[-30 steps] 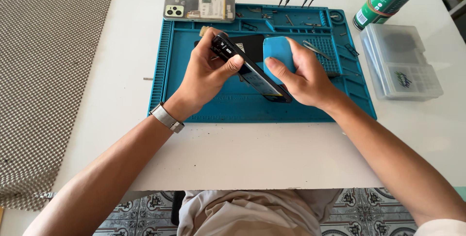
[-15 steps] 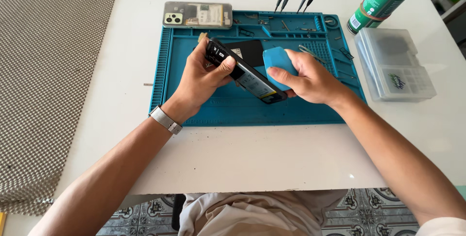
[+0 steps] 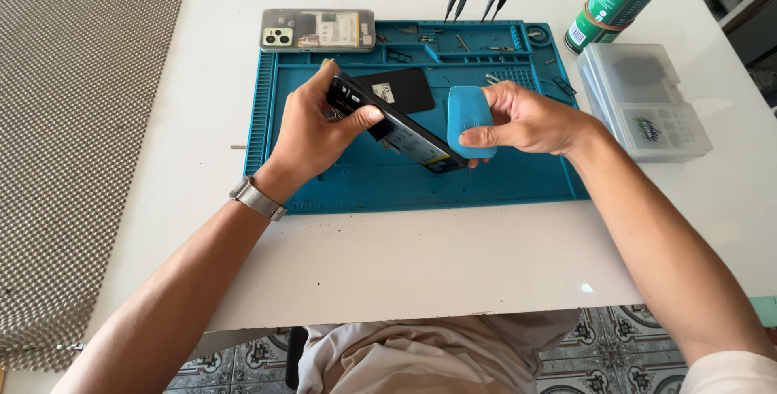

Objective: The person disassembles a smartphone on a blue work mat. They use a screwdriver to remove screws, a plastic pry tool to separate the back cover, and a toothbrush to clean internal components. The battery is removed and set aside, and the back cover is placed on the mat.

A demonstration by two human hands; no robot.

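The left hand [image 3: 320, 131] grips a dark phone [image 3: 396, 128] tilted on edge above a blue work mat [image 3: 324, 183]. The right hand [image 3: 530, 119] holds a blue opening tool [image 3: 471, 119] against the phone's lower end. Another opened phone [image 3: 317, 29] lies at the mat's top edge, near a clear plastic box [image 3: 643, 102].

view: head-worn | faces: steeply down, forward | range: near | covers: white table [image 3: 421, 264]

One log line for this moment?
left hand: holds black phone tilted | right hand: holds blue plastic pad | over blue mat
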